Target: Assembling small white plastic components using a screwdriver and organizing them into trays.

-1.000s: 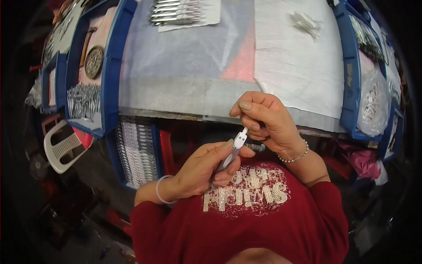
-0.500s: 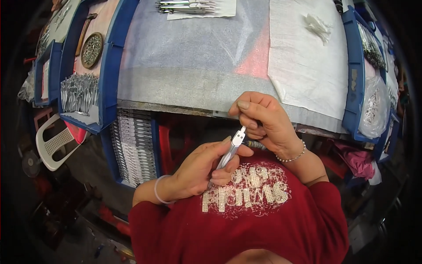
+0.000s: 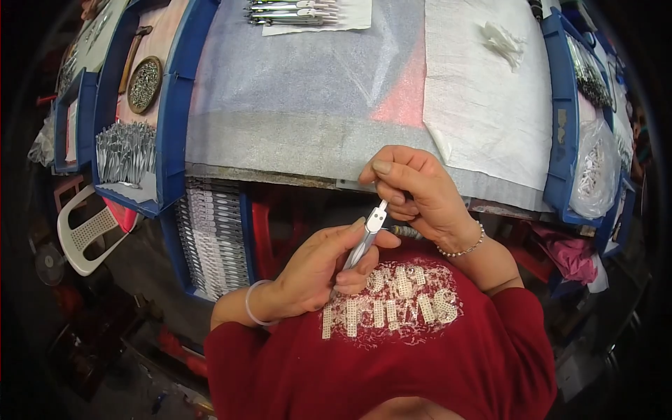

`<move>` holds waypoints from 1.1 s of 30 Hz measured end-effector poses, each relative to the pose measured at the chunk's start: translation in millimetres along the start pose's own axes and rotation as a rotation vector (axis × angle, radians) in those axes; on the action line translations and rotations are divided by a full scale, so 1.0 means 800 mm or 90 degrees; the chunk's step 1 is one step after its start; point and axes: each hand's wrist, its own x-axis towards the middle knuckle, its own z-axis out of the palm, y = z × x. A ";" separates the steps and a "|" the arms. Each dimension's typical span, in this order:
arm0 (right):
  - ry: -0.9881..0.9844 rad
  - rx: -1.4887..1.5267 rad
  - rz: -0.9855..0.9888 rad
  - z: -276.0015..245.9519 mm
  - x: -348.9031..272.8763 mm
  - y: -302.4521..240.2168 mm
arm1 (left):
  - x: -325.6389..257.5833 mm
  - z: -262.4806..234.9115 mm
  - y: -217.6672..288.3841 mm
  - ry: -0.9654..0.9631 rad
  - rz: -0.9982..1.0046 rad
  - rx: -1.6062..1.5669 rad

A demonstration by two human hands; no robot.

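My left hand (image 3: pixel 325 264) is closed around a silver drawing compass (image 3: pixel 362 245) with a white head that has two dark dots. The thumb lies along its side, and the lower end is hidden in the palm. At the compass's upper end, the fingers of my right hand (image 3: pixel 423 192) are pinched at the small white knob (image 3: pixel 383 205). Its fingertips partly cover the knob. Both hands are held in front of my red shirt, just off the table's near edge.
More compasses (image 3: pixel 297 12) lie on white paper at the table's (image 3: pixel 280 133) far side. Blue bins at left hold metal legs (image 3: pixel 126 154), a hammer (image 3: pixel 133 59) and a dish of small parts (image 3: pixel 145 85). A crate of parts (image 3: pixel 213 238) stands below; a plastic bag (image 3: pixel 595 171) is at right.
The view has shifted slightly. Both hands keep nearly the same hold on the compass, with no clear movement between them.
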 end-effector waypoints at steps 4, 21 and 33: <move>0.009 -0.006 -0.002 -0.001 0.000 -0.003 | 0.003 0.000 0.002 -0.007 0.002 -0.002; -0.391 -1.264 -0.453 0.110 0.018 0.074 | -0.062 -0.114 -0.037 0.187 0.281 0.427; -0.473 -1.001 -0.183 0.223 0.179 0.205 | -0.137 -0.325 -0.174 1.036 0.799 0.442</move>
